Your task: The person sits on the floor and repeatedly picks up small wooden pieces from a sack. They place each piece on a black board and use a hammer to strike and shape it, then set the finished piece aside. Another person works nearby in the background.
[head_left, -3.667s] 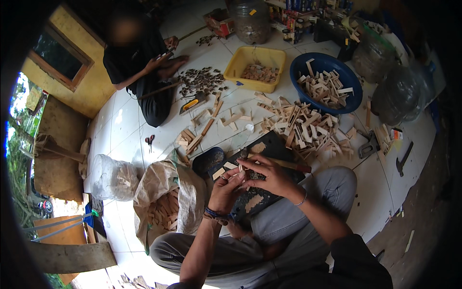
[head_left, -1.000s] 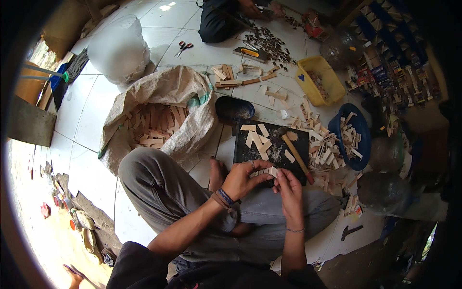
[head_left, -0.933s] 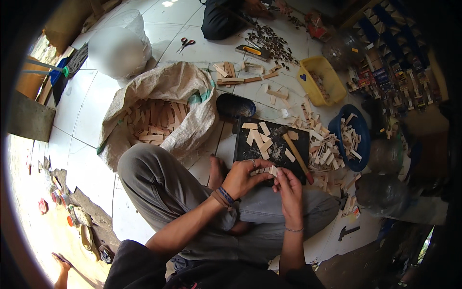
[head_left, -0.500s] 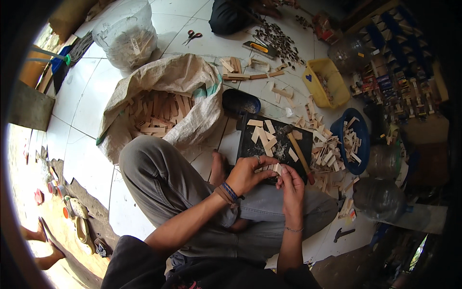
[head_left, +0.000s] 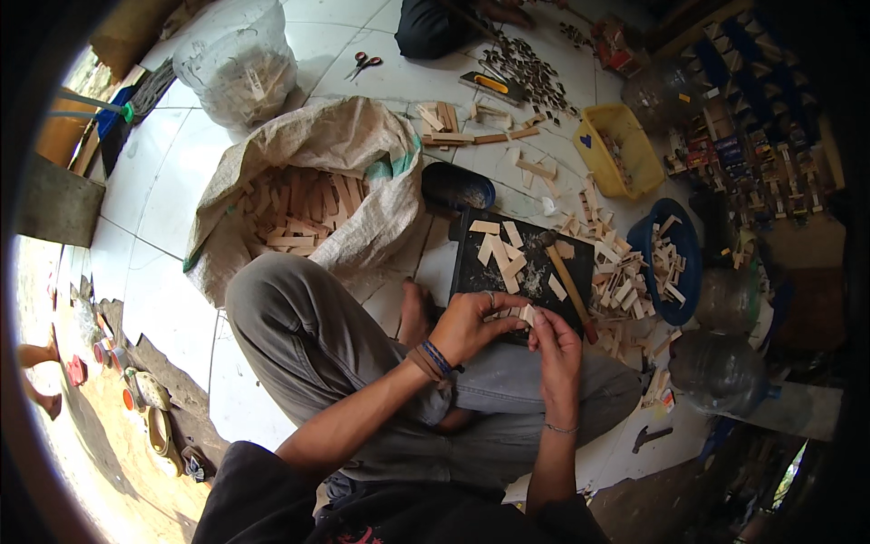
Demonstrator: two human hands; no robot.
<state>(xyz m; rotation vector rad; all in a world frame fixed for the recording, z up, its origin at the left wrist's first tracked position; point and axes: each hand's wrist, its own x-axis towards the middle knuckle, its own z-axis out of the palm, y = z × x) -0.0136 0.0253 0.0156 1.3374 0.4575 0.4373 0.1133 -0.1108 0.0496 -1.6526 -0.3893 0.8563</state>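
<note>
Seated person holding small pale wooden pieces between both hands above a dark board.

The left hand has its fingers closed on the flat, rectangular pieces; the right hand pinches their end with fingertips together. More cut slips and a wooden-handled hammer lie on the board's dusty surface. A coarse woven sack holds longer blocks; a blue bowl holds offcuts on the white tiled floor.

A sack of wood strips lies left, a clear bag and scissors beyond it. Right: a blue bowl, far of it a yellow tub. A hammer lies near right.
</note>
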